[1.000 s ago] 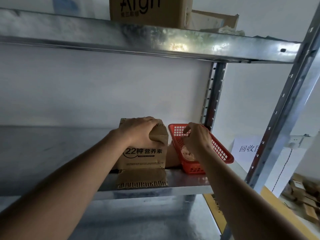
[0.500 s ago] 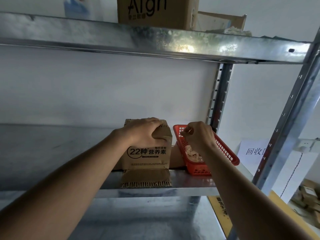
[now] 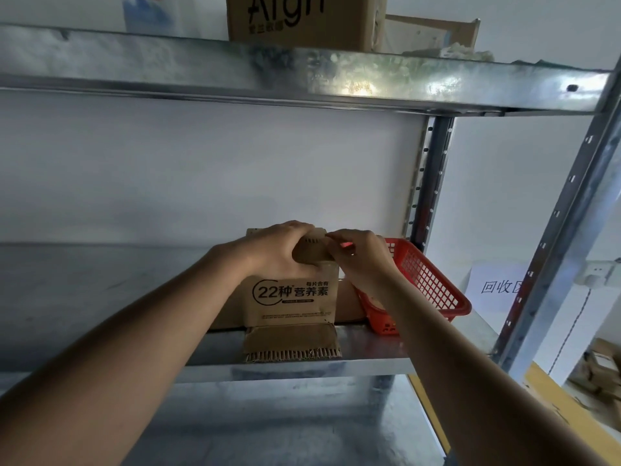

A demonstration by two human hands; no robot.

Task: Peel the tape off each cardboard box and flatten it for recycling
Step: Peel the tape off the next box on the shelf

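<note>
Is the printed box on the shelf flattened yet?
Not yet. The box stands upright on the shelf, its bottom flap folded out forward.

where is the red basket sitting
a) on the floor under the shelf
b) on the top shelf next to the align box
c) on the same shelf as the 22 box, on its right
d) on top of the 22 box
c: the red basket stands on the metal shelf just right of the printed cardboard box.

galvanized steel shelf (image 3: 369,354): cardboard box (image 3: 295,297) at front edge, red plastic basket (image 3: 426,280) touching box's right side.
</note>
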